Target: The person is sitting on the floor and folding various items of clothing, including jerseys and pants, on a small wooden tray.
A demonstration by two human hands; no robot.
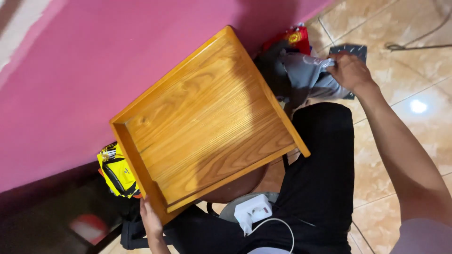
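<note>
Left hand: the left hand [150, 221] was at the lower corner of the wooden tray [202, 117], fingers curled under its raised rim, grip clenched on that corner.
Right hand: the right hand [351, 71] was extended to the upper right, grip closed on a bunched grey cloth [306, 77].
Tray position: held tilted above the lap, open face toward the camera, nothing lying in it; its far corner pointed toward the pink wall [94, 56].
Tray edges: a raised lip ran along three sides; the right edge crossed in front of the grey cloth and the black trousers [320, 178].
Cloth surroundings: a red package [294, 38] sat just behind the cloth; a dark flat item lay partly hidden under the hand.
Left margin: a yellow and black bag [115, 171] sat just beside the tray's lower left edge, close to touching.
Below tray: a white charger with cable [253, 210] rested on the lap.
Open room: tan tiled floor [409, 42] lay bare to the right of the arm.
</note>
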